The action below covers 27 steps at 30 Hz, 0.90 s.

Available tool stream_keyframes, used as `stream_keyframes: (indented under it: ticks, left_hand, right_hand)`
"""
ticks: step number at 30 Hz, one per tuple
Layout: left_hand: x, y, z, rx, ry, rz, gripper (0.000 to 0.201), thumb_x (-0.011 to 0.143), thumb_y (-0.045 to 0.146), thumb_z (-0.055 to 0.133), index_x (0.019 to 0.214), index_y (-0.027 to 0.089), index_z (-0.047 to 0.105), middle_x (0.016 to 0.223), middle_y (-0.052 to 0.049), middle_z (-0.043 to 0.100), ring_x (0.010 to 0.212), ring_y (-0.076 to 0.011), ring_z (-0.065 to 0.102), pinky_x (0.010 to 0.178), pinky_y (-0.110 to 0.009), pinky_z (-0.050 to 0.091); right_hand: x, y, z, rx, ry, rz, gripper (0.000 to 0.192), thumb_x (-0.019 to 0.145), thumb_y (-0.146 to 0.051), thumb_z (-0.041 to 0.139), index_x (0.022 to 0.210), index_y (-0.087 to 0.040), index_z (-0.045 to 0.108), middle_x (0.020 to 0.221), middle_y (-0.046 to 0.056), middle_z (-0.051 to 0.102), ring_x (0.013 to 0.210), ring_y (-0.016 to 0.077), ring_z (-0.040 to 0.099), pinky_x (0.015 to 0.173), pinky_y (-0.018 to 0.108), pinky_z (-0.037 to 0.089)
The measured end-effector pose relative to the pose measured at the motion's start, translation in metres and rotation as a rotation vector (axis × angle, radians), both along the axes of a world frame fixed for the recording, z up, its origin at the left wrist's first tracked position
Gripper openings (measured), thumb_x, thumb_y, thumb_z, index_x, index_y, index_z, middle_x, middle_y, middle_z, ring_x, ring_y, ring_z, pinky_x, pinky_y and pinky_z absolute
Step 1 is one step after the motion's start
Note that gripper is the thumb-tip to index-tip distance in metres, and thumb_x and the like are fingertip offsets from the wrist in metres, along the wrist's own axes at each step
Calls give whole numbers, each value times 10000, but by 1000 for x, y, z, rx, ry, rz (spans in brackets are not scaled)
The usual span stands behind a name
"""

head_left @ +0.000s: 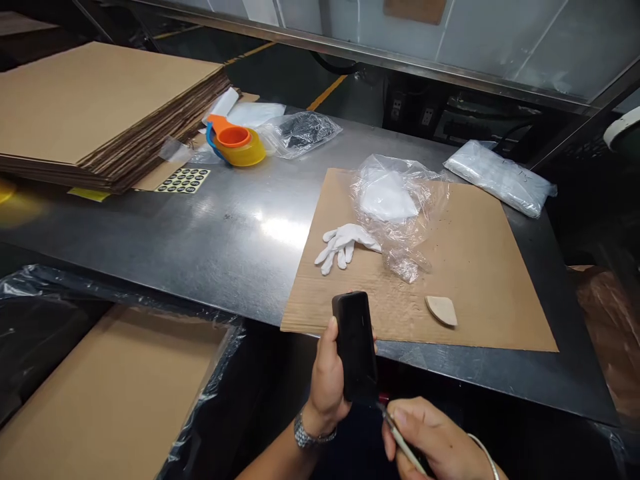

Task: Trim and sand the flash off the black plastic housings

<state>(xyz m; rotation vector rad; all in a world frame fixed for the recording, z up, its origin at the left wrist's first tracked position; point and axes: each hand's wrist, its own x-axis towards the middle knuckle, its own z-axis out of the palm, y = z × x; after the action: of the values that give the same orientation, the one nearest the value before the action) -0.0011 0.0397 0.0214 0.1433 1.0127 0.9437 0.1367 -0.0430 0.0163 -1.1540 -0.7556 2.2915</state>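
- Just in front of the cardboard sheet (pixel 465 267), at its near edge, your left hand (pixel 327 380) gripped a black rectangular block (pixel 355 347), held upright, thumb on its side.
- Below the sheet, your right hand (pixel 435 443) pinched a thin metal tool (pixel 400 437), its tip touching the block's lower end.
- On the sheet lay a white glove (pixel 343 245), a crumpled clear plastic bag (pixel 400 207) and a small tan wedge (pixel 441 310).
- Well left of the sheet sat a tape dispenser (pixel 235 141) beside a stack of flat cardboard (pixel 95 107).
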Motion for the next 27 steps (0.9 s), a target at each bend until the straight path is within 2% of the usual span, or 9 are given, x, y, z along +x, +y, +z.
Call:
stream_keyframes:
  ticks: [3,7,10,13,15,17,19,23,27]
  left_hand:
    - [-1,4,-1,-66,-141,-41,495,841,503,395,727,89,642,644,-66,632,512,-121,548,481,-222,447]
    - [1,7,-3,-178,-292,-163,482,862,457,364,716,89,640,646,-76,631,512,-133,558,481,-235,455]
    - [4,5,-4,-247,-361,-272,501,864,461,343,706,85,634,647,-85,629,500,-138,561,458,-235,443]
    - [7,2,-3,-295,-381,-329,515,850,487,356,691,81,632,639,-86,628,483,-137,565,439,-229,430]
    - [9,0,-2,-331,-374,-353,510,837,496,378,694,79,635,626,-83,631,469,-137,566,428,-223,419]
    - [11,-2,0,-356,-374,-345,471,830,471,408,694,83,637,602,-77,633,460,-136,565,428,-219,409]
    - [13,-3,2,-364,-389,-309,417,834,415,420,669,96,631,575,-58,629,477,-125,564,466,-211,419]
    - [17,-7,7,-349,-403,-264,349,831,341,436,634,117,616,574,-26,623,556,-115,578,589,-202,445]
    - [18,-12,8,-340,-370,-257,296,810,331,486,649,121,620,599,-22,627,566,-115,574,605,-207,441]
  right_hand:
    - [22,12,8,157,-360,-126,475,892,-564,275,819,-166,524,431,-64,446,309,47,318,345,162,231]
    - [83,46,0,633,-1462,-153,334,923,-405,297,925,-199,560,698,19,585,553,127,518,537,241,383]
    - [121,71,-15,690,-1789,-199,296,892,-294,366,1006,-159,603,876,119,582,742,225,527,636,342,387]
    - [122,79,-18,748,-1876,-220,300,859,-286,450,1057,-139,621,981,172,543,919,311,463,754,454,358]
    - [100,71,-7,912,-1814,-244,304,855,-291,481,1103,-168,606,1030,159,522,963,310,433,794,473,340]
    - [67,56,10,1187,-1496,-224,267,867,-255,485,1105,-204,597,958,108,530,903,245,460,773,409,368]
    - [34,43,27,1306,-1114,-79,247,871,-214,498,1101,-240,585,879,59,531,845,198,478,728,353,372]
    - [-6,32,39,1289,-929,31,223,840,-344,569,1044,-261,606,804,18,543,778,174,464,688,337,324]
    - [-8,34,33,1195,-874,34,200,812,-374,605,964,-247,629,771,-2,566,798,169,463,713,338,310]
